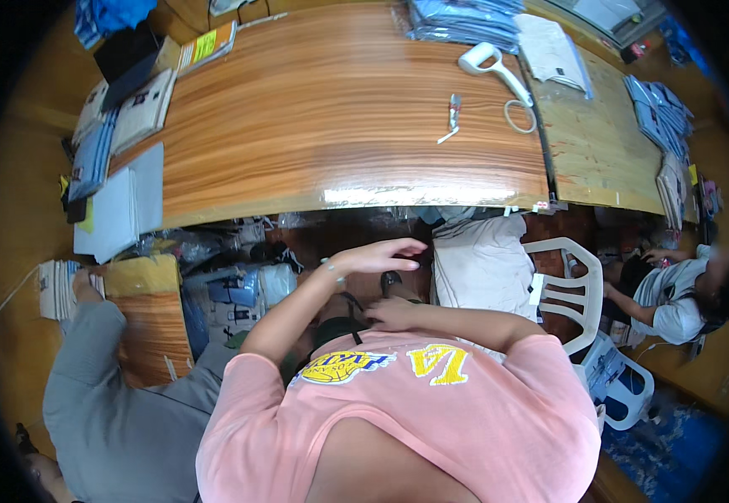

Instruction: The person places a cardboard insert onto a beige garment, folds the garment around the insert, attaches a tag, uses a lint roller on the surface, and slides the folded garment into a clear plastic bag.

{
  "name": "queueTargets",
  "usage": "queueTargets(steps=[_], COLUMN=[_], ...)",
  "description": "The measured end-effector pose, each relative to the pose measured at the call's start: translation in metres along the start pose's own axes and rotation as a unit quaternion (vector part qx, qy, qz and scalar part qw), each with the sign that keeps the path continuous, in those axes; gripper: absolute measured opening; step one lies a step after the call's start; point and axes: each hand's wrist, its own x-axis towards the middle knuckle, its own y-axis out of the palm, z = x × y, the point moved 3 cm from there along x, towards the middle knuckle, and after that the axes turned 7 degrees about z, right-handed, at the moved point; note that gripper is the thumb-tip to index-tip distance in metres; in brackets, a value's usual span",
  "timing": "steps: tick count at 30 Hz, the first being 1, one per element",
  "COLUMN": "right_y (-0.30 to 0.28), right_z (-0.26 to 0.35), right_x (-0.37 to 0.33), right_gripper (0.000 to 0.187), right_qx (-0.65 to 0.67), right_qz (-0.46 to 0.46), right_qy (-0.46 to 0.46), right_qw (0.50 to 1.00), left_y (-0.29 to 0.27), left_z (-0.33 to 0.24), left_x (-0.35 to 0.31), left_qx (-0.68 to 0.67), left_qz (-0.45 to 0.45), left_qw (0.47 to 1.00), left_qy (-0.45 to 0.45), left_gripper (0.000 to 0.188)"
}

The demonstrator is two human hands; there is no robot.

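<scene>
My left hand (385, 256) hangs in front of the table's near edge. Its fingers are stretched out and slightly curved, with nothing in them. My right hand (391, 315) rests low at my lap, fingers laid loosely beside a dark strap (356, 337); no held object shows there. Just right of both hands lies a pile of folded off-white garments (482, 264). Ahead is the wood-grain table (314, 117). On it are a white handheld tool with a looped strap (498, 71) and a small cutter-like tool with a white tip (453, 113).
Packed blue shirts (463, 21) and a white garment (551, 50) lie at the table's far right. Folded clothes (142, 109) and white sheets (113, 214) line its left. A white plastic chair (582, 289) stands right. People sit on both sides: a grey sleeve (96, 344), a pale shirt (679, 298).
</scene>
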Motion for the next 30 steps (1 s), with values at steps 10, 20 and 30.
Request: queueTargets(steps=[10, 20, 30], right_y=[0.209, 0.097, -0.182], right_z=[-0.231, -0.156, -0.143], right_x=[-0.155, -0.145, -0.220], right_gripper=[0.036, 0.033, 0.034], right_qx=[0.319, 0.486, -0.161], right_qz=[-0.374, -0.592, -0.685], right_qy=[0.571, 0.300, 0.330], right_qw=[0.658, 0.568, 0.629], left_y=[-0.051, -0.154, -0.060], left_z=[-0.037, -0.096, -0.008], left_x=[-0.055, 0.018, -0.033], left_qx=[-0.028, 0.055, -0.063], left_qz=[-0.246, -0.045, 0.126], left_qw=[0.968, 0.995, 0.974], left_qy=[-0.045, -0.065, -0.175], left_gripper=[0.042, 0.033, 0.031])
